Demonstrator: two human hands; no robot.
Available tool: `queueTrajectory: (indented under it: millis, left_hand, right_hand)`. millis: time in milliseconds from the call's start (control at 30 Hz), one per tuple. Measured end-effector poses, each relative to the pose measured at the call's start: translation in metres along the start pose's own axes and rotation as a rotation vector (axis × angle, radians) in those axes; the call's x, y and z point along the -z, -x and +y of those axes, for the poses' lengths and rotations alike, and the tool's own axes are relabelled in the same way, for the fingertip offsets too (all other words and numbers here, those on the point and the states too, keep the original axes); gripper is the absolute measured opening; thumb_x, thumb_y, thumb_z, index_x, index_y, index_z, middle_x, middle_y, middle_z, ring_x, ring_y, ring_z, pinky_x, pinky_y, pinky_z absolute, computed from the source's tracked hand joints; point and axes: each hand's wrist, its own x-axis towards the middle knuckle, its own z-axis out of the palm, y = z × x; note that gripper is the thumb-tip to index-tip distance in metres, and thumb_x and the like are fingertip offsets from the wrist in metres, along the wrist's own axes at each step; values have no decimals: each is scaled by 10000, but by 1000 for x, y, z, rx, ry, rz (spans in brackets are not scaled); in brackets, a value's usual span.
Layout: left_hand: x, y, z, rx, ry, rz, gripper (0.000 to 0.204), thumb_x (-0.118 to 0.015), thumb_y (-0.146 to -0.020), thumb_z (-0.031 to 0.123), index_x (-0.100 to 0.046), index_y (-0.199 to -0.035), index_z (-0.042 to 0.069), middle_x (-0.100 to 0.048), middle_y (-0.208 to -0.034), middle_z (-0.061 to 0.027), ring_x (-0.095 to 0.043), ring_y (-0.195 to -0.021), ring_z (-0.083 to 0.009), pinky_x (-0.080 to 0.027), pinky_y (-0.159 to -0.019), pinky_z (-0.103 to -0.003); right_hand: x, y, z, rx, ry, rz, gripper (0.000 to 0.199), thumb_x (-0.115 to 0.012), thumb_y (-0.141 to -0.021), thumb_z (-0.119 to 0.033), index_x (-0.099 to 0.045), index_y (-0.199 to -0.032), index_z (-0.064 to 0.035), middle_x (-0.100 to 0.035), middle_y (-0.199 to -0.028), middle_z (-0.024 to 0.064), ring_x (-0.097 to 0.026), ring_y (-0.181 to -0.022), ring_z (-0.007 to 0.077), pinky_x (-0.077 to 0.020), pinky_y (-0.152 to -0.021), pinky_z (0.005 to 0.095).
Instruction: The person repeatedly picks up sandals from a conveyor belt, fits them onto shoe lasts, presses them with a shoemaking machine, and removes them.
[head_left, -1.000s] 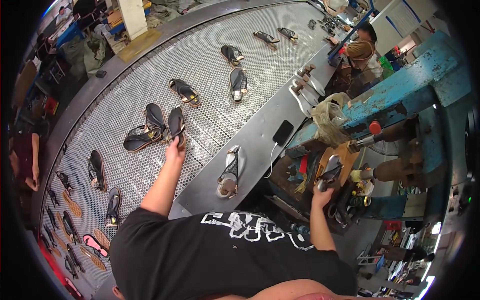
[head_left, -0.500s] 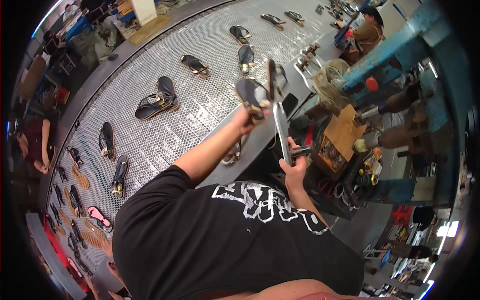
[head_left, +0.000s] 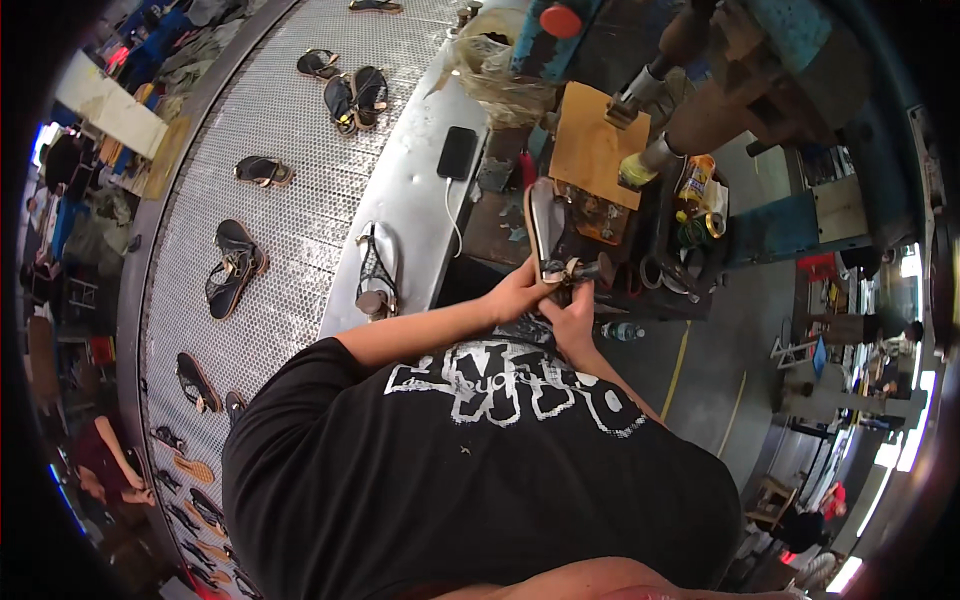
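Observation:
In front of my chest my two hands hold a dark sandal [head_left: 537,215] by its heel end, toe pointing away from me. My left hand [head_left: 518,292] is closed at the strap and heel from the left. My right hand [head_left: 572,318] is closed just below the heel, its fingers partly hidden. A grey foot-shaped form seems to lie along the sandal, and a short dark round post [head_left: 602,268] sticks out to the right. On the metal ledge to the left lies another strappy sandal [head_left: 378,260] with a round brown piece at its near end.
A perforated conveyor [head_left: 300,190] with several black sandals runs along the left. A phone [head_left: 457,153] with a white cable lies on the metal ledge [head_left: 415,200]. To the right stand a blue machine [head_left: 800,60], a wooden board [head_left: 597,140] and a bottle [head_left: 625,331] on the floor.
My view has swung to the right. My left hand has brought a sandal from beside the conveyor to my right hand, which held a flat grey form; both hands now meet at the sandal.

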Motion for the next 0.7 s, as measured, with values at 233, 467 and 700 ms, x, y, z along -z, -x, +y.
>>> queueTrajectory:
  millis: [233,467,700]
  left_hand:
    - [36,-11,26,113,-193,-33,481,-637,-885,124,-467,-1316,-5,-639,-996,-85,-607,-882,-128,-501,-777,-287]
    - [220,32,25,-15,-541,788,557,-671,-766,71,-539,-1304,127,-623,-1034,-99,-626,-769,-137,-519,-710,-276]
    - [446,65,78,561,-1118,1202,980,-721,-694,164,-174,-1496,296,-409,-1311,-282,-479,-1174,-429,-403,-1006,-447]
  right_hand:
    - [36,-89,68,137,458,294,602,-737,-659,-78,-462,-1186,12,-563,-1108,212,-546,-1088,351,-422,-922,381]
    - [79,-176,114,47,737,275,628,-775,-680,-259,-474,-1134,53,-530,-1117,259,-521,-1065,402,-407,-928,440]
    - [-50,-33,49,248,435,-62,285,-666,-792,-84,-579,-1059,-30,-568,-1064,130,-562,-992,251,-444,-875,349]
